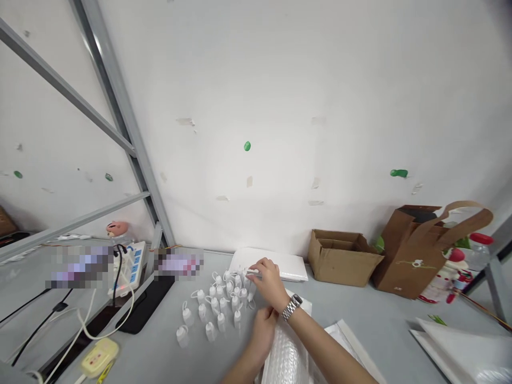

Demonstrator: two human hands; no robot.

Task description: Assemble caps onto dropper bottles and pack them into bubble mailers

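Small white squeeze bottles (214,305) with looped cap straps stand upright in loose rows on the grey table. Among the rear right ones, my right hand (269,281), with a metal watch (292,306) at its wrist, pinches one small bottle (252,290) near its cap. My fingers partly cover that bottle. Close below, my left hand (264,329) is closed at the upper edge of a white bubble-wrap bag (285,354). Its fingertips are partly hidden. The bag lies under my right forearm and runs toward the front edge.
Behind the bottles lies a flat white stack (276,263). An open cardboard box (342,261) and a brown handled bag (412,256) stand at the back right. White mailers (468,352) lie at the right. A black pad (148,304), power strip (134,269) and cables occupy the left.
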